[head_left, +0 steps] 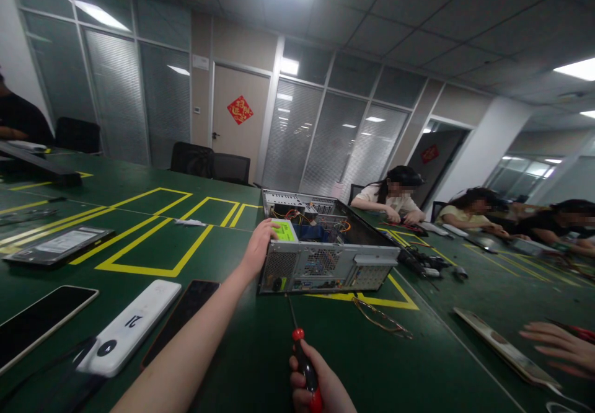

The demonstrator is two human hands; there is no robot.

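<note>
An open computer case point(346, 265) lies on the green table, its rear panel with vent holes toward me. In its left corner is a power supply point(284, 232) with a yellow-green label. My left hand point(259, 247) reaches over the left side, its fingers bent over the power supply's edge; the thumb is hidden. Below the case, my right hand point(320, 376) is closed around the red and black handle of a screwdriver point(305, 360). The thin shaft points up and away, its tip near the panel's lower edge; whether it touches cannot be made out.
To the left lie a hard drive point(58, 244), a white device marked 21 point(134, 323) and two dark phones. Looped wires point(381, 319) and a cluster of cables point(425, 263) are on the right. Another person's hand point(558, 341) is at far right; several people sit beyond.
</note>
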